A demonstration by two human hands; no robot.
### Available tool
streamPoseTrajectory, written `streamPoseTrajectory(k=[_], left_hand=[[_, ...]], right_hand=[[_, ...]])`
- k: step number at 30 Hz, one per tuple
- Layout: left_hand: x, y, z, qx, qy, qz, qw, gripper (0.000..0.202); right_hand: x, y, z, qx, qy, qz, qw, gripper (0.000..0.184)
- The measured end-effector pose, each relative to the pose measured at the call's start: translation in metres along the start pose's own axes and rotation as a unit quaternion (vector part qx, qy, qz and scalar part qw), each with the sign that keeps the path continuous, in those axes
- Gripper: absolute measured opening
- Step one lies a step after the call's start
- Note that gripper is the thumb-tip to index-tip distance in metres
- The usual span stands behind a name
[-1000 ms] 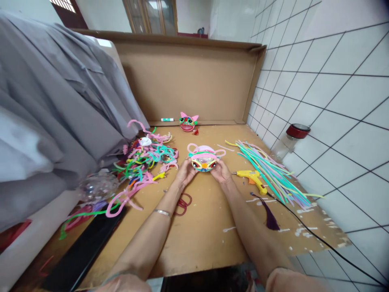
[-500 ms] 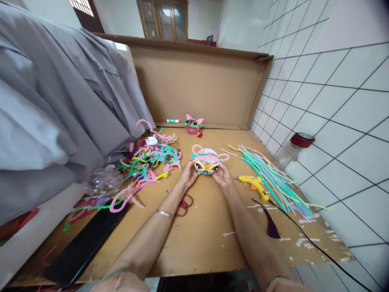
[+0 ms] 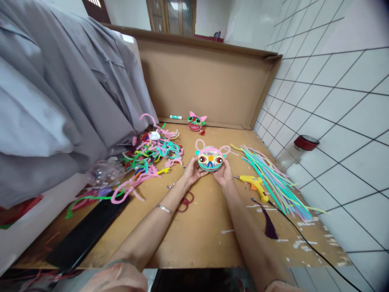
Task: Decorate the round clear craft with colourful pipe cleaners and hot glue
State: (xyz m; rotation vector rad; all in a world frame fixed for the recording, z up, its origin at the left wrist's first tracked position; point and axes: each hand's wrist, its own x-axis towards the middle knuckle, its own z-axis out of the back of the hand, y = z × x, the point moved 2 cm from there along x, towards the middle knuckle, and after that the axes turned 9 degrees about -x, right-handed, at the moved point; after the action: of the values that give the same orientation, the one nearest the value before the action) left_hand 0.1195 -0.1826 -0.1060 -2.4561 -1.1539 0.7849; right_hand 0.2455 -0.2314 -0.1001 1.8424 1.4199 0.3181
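Between my two hands is a colourful lion head made of pipe cleaners (image 3: 210,159), with pink loop ears, dark round eyes and an orange nose; its face is towards me. My left hand (image 3: 193,172) grips its left side and my right hand (image 3: 224,172) its right side, fingers curled around the lower edge. Partly behind my left forearm lie red-handled scissors (image 3: 186,201). A yellow glue gun (image 3: 254,186) rests just right of my right hand, and a dark purple tassel (image 3: 269,225) lies below it.
A similar finished head with pink ears (image 3: 195,121) stands at the back beside a glue stick or marker (image 3: 176,117). Tangled pipe cleaners (image 3: 161,156) pile up at left; straight ones (image 3: 273,178) lie at right. A red-lidded jar (image 3: 299,150) stands by the tiled wall.
Both hands have tilted the lion head upright, so its face with eyes and nose now shows more fully. The camera view has shifted slightly.
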Motion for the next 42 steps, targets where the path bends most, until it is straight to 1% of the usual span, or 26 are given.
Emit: streamPoseTrajectory(k=[3, 6, 9, 14, 18, 22, 25, 27, 33, 38, 42], left_hand=[[-0.003, 0.001, -0.002, 0.004, -0.019, 0.005, 1.0, 0.023], [-0.005, 0.001, -0.004, 0.016, -0.027, 0.007, 0.999, 0.022], [-0.006, 0.001, -0.003, 0.025, -0.023, 0.013, 0.999, 0.024], [-0.004, 0.001, 0.002, 0.026, -0.003, 0.02, 0.999, 0.023], [-0.002, 0.001, 0.006, 0.033, -0.002, -0.004, 0.999, 0.023], [-0.001, 0.002, 0.008, 0.048, 0.018, -0.04, 0.998, 0.028], [-0.002, 0.002, 0.008, 0.037, 0.027, -0.056, 0.997, 0.027], [-0.002, 0.0, 0.008, 0.027, 0.027, -0.061, 0.997, 0.025], [0.0, -0.002, 0.009, 0.009, 0.032, -0.085, 0.996, 0.021], [0.003, -0.002, 0.011, 0.008, 0.047, -0.087, 0.995, 0.021], [0.004, -0.003, 0.013, 0.004, 0.061, -0.085, 0.995, 0.023]], right_hand=[[0.0, 0.0, 0.0, -0.017, 0.006, -0.002, 1.0, 0.013], [0.002, -0.001, 0.002, -0.023, 0.0, -0.001, 1.0, 0.013], [0.004, -0.002, 0.004, -0.026, 0.001, 0.006, 1.0, 0.012], [0.006, -0.004, 0.005, -0.021, 0.043, 0.025, 0.999, 0.017], [0.008, -0.001, 0.01, -0.021, 0.046, 0.009, 0.999, 0.017], [0.008, 0.004, 0.015, -0.019, 0.087, -0.004, 0.996, 0.021], [0.006, 0.005, 0.015, -0.016, 0.102, -0.017, 0.995, 0.022], [0.004, 0.005, 0.013, -0.016, 0.1, -0.023, 0.995, 0.021], [0.004, 0.003, 0.012, -0.017, 0.058, -0.018, 0.998, 0.018], [0.008, 0.002, 0.015, -0.007, 0.067, 0.004, 0.998, 0.011], [0.008, 0.0, 0.017, -0.006, 0.056, 0.017, 0.998, 0.008]])
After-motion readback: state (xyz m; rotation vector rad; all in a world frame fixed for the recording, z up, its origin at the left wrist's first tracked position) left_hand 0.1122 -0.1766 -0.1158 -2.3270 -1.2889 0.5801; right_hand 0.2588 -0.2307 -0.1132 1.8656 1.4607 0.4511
